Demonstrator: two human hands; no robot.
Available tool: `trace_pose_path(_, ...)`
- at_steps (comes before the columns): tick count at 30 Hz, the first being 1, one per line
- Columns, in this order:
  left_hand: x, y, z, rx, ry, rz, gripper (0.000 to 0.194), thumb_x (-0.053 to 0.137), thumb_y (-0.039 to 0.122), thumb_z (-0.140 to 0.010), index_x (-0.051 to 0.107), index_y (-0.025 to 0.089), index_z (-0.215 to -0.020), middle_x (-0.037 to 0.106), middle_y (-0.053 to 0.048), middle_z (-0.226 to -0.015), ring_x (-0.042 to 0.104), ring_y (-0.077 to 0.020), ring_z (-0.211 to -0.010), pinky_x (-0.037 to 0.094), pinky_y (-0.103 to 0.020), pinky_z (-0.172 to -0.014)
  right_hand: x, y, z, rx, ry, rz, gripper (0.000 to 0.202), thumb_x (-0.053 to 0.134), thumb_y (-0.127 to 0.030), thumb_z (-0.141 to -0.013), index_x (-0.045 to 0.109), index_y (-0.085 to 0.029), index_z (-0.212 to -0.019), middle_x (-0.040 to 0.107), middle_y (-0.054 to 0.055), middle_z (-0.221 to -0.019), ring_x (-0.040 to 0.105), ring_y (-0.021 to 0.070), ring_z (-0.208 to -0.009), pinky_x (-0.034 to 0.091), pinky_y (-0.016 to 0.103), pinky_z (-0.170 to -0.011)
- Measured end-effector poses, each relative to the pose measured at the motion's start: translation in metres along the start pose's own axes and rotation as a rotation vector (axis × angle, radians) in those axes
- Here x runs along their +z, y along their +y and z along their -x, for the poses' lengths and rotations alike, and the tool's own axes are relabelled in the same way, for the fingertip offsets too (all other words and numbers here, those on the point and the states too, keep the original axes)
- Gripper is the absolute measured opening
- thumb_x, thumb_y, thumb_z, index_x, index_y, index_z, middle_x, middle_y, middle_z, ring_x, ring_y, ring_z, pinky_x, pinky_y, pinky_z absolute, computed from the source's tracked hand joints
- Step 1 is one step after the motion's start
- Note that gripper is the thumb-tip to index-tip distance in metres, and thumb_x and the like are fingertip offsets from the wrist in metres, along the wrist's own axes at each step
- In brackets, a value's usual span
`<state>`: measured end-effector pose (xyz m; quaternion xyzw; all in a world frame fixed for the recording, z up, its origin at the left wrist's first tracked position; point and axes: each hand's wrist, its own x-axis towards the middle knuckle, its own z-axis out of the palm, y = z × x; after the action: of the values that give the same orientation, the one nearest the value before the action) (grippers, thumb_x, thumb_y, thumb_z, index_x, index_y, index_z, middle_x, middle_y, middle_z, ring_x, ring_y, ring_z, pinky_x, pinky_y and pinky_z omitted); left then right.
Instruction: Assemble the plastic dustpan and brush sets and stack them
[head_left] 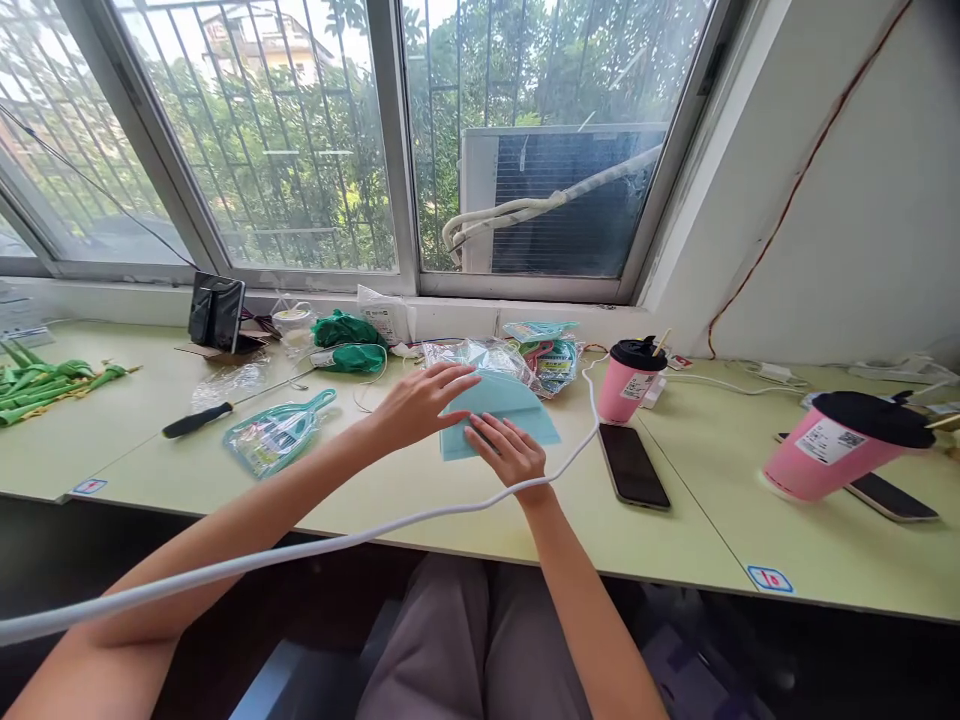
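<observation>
A light blue sheet of paper (529,410) with a rounded far edge and a crease across it lies on the pale yellow-green table. My left hand (424,405) reaches over the paper's left side, its fingers stretched out and the thumb apart. The fingers of my right hand (514,455) rest flat on the near part of the sheet. Both hands are open and close together. The paper's left portion is partly hidden under my left hand.
A white cable (405,520) crosses in front of my forearms. Left are a packaged small dustpan (277,435), a screwdriver (199,420) and green leaves (56,385). Plastic packets (555,365) lie behind the paper. Right are a phone (634,467) and pink cups (622,390).
</observation>
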<state>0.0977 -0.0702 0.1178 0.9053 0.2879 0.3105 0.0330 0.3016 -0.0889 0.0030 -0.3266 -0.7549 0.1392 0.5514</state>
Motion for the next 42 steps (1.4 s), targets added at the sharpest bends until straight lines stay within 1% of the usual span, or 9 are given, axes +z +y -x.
trace_pose_path(8, 0.039, -0.028, -0.014, -0.05, 0.079, -0.264, 0.035, 0.047, 0.029, -0.095, 0.06, 0.022, -0.127, 0.068, -0.01, -0.107, 0.062, -0.022, -0.097, 0.049, -0.029, -0.08, 0.004, 0.0, -0.001, 0.069, -0.043, -0.115, 0.017, 0.065, -0.036, -0.089, 0.073, -0.035, -0.103, 0.071, -0.003, -0.114, 0.063, 0.0175, -0.117, 0.044, 0.031, -0.109)
trace_pose_path(12, 0.045, -0.027, -0.02, -0.082, 0.165, -0.283, 0.027, 0.045, 0.026, -0.096, 0.07, 0.022, -0.102, 0.07, -0.009, -0.09, 0.06, -0.0212, -0.09, 0.047, -0.028, -0.075, 0.007, 0.004, -0.003, 0.094, -0.083, -0.129, 0.017, 0.064, -0.036, -0.088, 0.074, -0.034, -0.103, 0.071, -0.002, -0.116, 0.063, 0.0182, -0.119, 0.044, 0.033, -0.11)
trace_pose_path(16, 0.046, -0.024, -0.025, -0.179, 0.237, -0.114, 0.024, 0.049, 0.029, -0.093, 0.071, 0.023, -0.086, 0.071, -0.006, -0.088, 0.061, -0.0208, -0.083, 0.045, -0.03, -0.075, 0.011, 0.008, -0.004, 0.059, -0.112, -0.035, 0.019, 0.059, -0.032, -0.092, 0.073, -0.033, -0.105, 0.068, -0.001, -0.121, 0.061, 0.0186, -0.12, 0.042, 0.035, -0.111)
trace_pose_path(20, 0.047, -0.026, -0.026, -0.201, 0.152, -0.035, 0.025, 0.046, 0.025, -0.093, 0.066, 0.024, -0.108, 0.068, -0.004, -0.086, 0.061, -0.0195, -0.082, 0.045, -0.029, -0.074, 0.012, 0.011, -0.005, 0.043, -0.098, 0.012, 0.02, 0.057, -0.031, -0.092, 0.073, -0.032, -0.104, 0.069, 0.0, -0.12, 0.062, 0.0189, -0.119, 0.044, 0.035, -0.11)
trace_pose_path(22, 0.048, -0.028, -0.025, -0.114, 0.05, -0.155, 0.031, 0.042, 0.02, -0.094, 0.062, 0.025, -0.118, 0.066, -0.005, -0.09, 0.059, -0.0192, -0.086, 0.045, -0.027, -0.072, 0.013, 0.011, -0.006, 0.049, -0.104, 0.015, 0.019, 0.058, -0.033, -0.092, 0.073, -0.031, -0.103, 0.07, 0.001, -0.119, 0.063, 0.0194, -0.119, 0.045, 0.035, -0.109)
trace_pose_path(27, 0.057, -0.03, -0.026, 0.134, -0.219, -0.541, 0.037, 0.039, 0.007, -0.09, 0.06, 0.025, -0.114, 0.056, -0.011, -0.101, 0.054, -0.0197, -0.09, 0.042, -0.023, -0.06, 0.015, 0.011, -0.006, 0.039, -0.093, -0.022, 0.019, 0.058, -0.032, -0.091, 0.074, -0.032, -0.102, 0.073, 0.001, -0.113, 0.065, 0.0194, -0.114, 0.047, 0.036, -0.107)
trace_pose_path(31, 0.069, -0.039, -0.032, 0.199, -0.22, -0.603, 0.039, 0.034, 0.008, -0.093, 0.058, 0.025, -0.119, 0.056, -0.011, -0.104, 0.056, -0.0192, -0.086, 0.038, -0.025, -0.06, 0.019, 0.013, -0.006, 0.026, -0.119, 0.005, 0.02, 0.056, -0.029, -0.092, 0.075, -0.032, -0.099, 0.074, 0.002, -0.108, 0.067, 0.0199, -0.109, 0.047, 0.038, -0.108)
trace_pose_path(37, 0.079, -0.044, -0.045, 0.254, -0.209, -0.54, 0.025, 0.041, 0.033, -0.098, 0.058, 0.023, -0.113, 0.059, -0.013, -0.105, 0.057, -0.023, -0.09, 0.04, -0.031, -0.068, 0.021, 0.014, -0.006, -0.036, -0.182, 0.115, 0.027, 0.049, -0.023, -0.095, 0.073, -0.031, -0.103, 0.074, 0.002, -0.11, 0.067, 0.0203, -0.109, 0.047, 0.04, -0.107)
trace_pose_path(42, 0.083, -0.033, -0.06, 0.242, -0.254, -0.51, 0.017, 0.049, 0.026, -0.095, 0.06, 0.02, -0.106, 0.061, -0.013, -0.106, 0.059, -0.0218, -0.086, 0.041, -0.03, -0.067, 0.023, 0.016, -0.006, -0.068, -0.188, 0.149, 0.028, 0.045, -0.024, -0.097, 0.073, -0.028, -0.098, 0.074, 0.005, -0.105, 0.067, 0.0224, -0.104, 0.048, 0.041, -0.102)
